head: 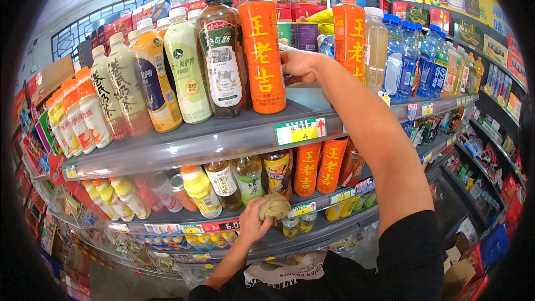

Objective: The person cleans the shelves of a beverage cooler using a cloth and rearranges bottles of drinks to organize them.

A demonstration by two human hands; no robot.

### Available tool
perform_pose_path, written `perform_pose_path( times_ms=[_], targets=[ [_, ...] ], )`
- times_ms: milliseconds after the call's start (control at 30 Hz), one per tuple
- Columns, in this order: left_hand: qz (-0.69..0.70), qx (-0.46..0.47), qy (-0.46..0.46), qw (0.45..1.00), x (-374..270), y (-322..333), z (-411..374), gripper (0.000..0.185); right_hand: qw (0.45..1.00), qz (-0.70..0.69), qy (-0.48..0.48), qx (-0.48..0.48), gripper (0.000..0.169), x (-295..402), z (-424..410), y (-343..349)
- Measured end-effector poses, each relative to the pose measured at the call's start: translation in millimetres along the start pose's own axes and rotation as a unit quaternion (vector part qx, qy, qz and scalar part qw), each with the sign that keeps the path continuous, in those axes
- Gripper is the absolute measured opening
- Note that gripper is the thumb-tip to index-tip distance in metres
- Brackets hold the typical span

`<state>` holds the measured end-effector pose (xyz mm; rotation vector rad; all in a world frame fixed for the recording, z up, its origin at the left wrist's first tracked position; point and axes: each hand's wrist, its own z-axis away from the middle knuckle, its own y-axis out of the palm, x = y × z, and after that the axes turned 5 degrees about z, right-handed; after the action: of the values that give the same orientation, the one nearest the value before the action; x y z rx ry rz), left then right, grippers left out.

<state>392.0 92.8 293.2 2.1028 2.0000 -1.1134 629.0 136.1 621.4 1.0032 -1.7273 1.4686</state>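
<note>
My right hand [301, 66] reaches over the top shelf and its fingers are against the right side of an orange drink bottle [262, 50]; the bottle partly hides the fingertips. That bottle stands upright at the shelf's front, beside a dark brown drink bottle [221, 54] with a white label. A bare stretch of the grey shelf [307, 99] shows to the right of it. Lower down, my left hand [256, 219] holds a crumpled olive-green cloth [276, 207] in front of the second shelf, near a green tea bottle [249, 177].
Milk tea bottles [188, 67] line the top shelf at left. Another orange bottle [347, 29] and blue-capped bottles [391, 56] stand at right, partly behind my arm. Price tags [299, 132] run along the shelf edge. Cardboard boxes [459, 269] lie at lower right.
</note>
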Motion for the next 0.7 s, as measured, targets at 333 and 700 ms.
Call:
perform_pose_path(
  times_ms=[333,700],
  targets=[
    [0.002,0.005,0.008,1.0,3,-3,2,0.046,0.965,0.235,0.074,-0.09,0.024,-13,-54,-24],
    [0.007,0.009,0.024,1.0,1,3,-5,0.043,0.986,0.135,-0.099,-0.026,0.039,-70,-172,-61]
  ],
)
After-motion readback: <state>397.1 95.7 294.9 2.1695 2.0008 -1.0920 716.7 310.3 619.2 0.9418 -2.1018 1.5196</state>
